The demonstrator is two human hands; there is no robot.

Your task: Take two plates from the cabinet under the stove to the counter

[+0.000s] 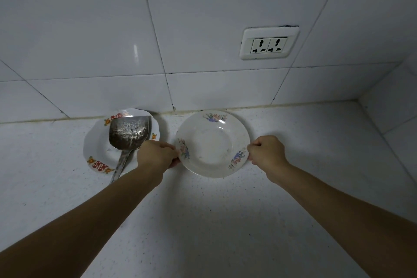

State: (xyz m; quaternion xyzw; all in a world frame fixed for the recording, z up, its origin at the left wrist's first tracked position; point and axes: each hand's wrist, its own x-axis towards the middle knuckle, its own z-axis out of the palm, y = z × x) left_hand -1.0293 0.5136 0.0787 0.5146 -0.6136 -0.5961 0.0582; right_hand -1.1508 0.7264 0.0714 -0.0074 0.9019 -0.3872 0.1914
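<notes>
Speckled white counter (203,221) runs to the tiled wall (90,29), which carries a double socket (269,44). Floral plate (212,144) near the wall, face up, round, no long axis; whether it rests on the counter, cannot tell. Left hand (155,153) closed on its left rim, right hand (266,152) closed on its right rim. Just left: red-patterned plate (97,149) holding a metal spatula (129,132), blade toward wall, handle toward viewer.

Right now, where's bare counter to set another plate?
Free: the counter right of the floral plate, up to the corner wall, and the wide near strip between the forearms. Crowded: the back left, where the red-patterned plate carries a spatula, with only a narrow gap between the plates.
</notes>
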